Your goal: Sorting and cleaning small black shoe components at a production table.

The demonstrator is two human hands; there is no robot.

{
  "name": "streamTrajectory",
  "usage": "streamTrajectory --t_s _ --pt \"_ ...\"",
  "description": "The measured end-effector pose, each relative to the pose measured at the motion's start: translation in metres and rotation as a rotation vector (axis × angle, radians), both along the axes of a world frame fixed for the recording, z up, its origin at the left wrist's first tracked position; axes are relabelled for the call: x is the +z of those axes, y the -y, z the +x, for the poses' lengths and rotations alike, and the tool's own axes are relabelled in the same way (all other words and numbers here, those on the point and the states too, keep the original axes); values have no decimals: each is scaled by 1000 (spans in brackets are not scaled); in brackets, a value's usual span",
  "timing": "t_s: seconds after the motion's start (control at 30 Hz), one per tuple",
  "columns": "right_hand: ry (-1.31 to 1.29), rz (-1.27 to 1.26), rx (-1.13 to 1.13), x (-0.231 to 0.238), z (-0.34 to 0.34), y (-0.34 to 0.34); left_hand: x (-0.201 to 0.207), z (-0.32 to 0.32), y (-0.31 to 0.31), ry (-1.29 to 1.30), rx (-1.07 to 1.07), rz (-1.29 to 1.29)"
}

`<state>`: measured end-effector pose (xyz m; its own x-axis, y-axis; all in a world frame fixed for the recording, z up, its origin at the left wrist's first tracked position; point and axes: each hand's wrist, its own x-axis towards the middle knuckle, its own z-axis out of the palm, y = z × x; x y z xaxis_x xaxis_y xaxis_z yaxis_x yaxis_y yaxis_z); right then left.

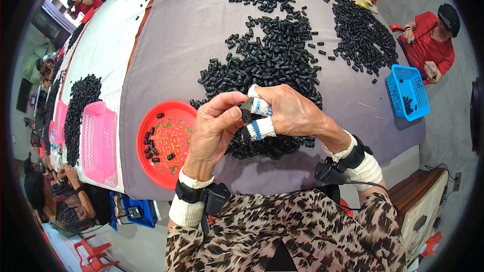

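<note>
A small black plastic part (246, 115) is held up between my two hands, over the near side of a big heap of similar black parts (272, 53). My left hand (214, 128) pinches it between thumb and forefinger. From the other side, the wrapped fingers of my right hand (295, 111) close on the same part and hide some of it. White cloth wraps (261, 128) with blue marks cover those right fingers. Just left of my left hand, a round red plate (146, 163) carries several loose black parts.
A grey cloth (176, 30) covers the table. On the right, a blue basket (414, 93) stands near a person in red (433, 40). Pink baskets (99, 146) and another black heap (82, 106) lie on the white table at left, where other people sit.
</note>
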<state>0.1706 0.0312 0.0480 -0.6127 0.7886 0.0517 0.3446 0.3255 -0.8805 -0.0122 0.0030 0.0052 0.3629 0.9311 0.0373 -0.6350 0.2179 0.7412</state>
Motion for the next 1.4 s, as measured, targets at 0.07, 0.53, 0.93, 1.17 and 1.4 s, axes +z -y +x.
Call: streamTrajectory --t_s 0.07,0.53,0.93,1.17,1.4 --pt "19 -9 13 0 0 0 0 1 0 10 2 5" --pt "54 18 42 2 1 -1 -1 4 1 -7 27 -36" --pt "41 51 29 3 2 1 1 4 0 -28 28 -11" --pt "41 28 16 2 1 1 2 2 0 -36 7 -6" --pt "47 67 40 -2 0 -1 1 1 0 -32 -5 -6"
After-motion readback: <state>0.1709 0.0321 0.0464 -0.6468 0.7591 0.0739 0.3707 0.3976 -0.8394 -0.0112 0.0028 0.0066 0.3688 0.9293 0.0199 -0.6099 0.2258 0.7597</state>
